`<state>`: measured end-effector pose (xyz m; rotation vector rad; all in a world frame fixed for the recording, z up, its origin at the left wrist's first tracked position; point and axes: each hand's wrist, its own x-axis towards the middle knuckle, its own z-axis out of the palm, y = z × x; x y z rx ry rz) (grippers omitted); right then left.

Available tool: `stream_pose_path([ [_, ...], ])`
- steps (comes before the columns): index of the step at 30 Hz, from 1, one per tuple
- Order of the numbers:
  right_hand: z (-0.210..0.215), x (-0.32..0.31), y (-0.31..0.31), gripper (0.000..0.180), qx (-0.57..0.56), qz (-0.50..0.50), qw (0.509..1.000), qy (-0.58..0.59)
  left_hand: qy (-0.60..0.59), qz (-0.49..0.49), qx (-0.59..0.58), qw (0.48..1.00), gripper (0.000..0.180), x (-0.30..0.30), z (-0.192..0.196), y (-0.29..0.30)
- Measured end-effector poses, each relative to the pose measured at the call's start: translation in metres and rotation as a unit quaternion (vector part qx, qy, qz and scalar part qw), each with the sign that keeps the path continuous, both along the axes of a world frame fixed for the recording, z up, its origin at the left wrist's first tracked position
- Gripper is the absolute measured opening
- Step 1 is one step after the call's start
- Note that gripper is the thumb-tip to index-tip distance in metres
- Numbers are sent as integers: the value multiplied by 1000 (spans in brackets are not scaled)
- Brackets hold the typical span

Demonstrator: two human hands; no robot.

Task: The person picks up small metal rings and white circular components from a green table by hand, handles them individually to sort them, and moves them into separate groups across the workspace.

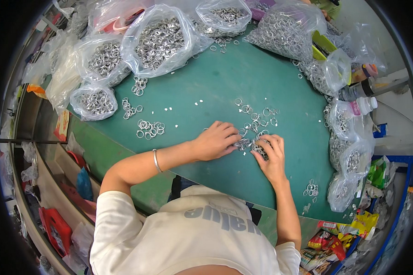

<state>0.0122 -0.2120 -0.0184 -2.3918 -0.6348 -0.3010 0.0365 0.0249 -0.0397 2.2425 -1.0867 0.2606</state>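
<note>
Silver-coloured metal rings (254, 123) lie in a loose heap on the green tabletop, near its front edge. My left hand (219, 140) reaches in from the left, fingers bent and close together, with its fingertips on rings at the heap's near side. Facing it from the right, my right hand (272, 158) curls thumb and fingers around a cluster of rings (261, 149). The fingers partly hide what each hand grips. A bangle (157, 161) circles my left forearm.
Clear plastic bags full of rings (160, 43) line the back; more bags (342, 151) stand along the right edge. Small ring groups (150, 129) lie to the left, and another (311, 189) at the right front. White scraps (170, 109) dot the green table (206, 91).
</note>
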Motion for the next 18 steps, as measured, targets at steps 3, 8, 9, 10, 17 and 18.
stream_pose_path([
  [3,1,-2,-5,30,45,-9,999,-5,23,19,-40,999,30,1,3,3],
  [8,5,-5,-15,30,133,-55,989,46,183,144,-233,944,14,8,12,-3],
  [9,4,-6,-19,31,161,-72,982,69,221,167,-268,923,12,11,19,-4],
  [10,2,-7,-22,31,189,-89,974,91,301,184,-293,888,12,13,24,-3],
  [17,30,-10,-12,30,13,-92,996,1,409,196,-394,800,18,25,25,-2],
  [18,33,-12,-3,31,-42,-71,996,-36,419,187,-400,793,19,26,18,-2],
])
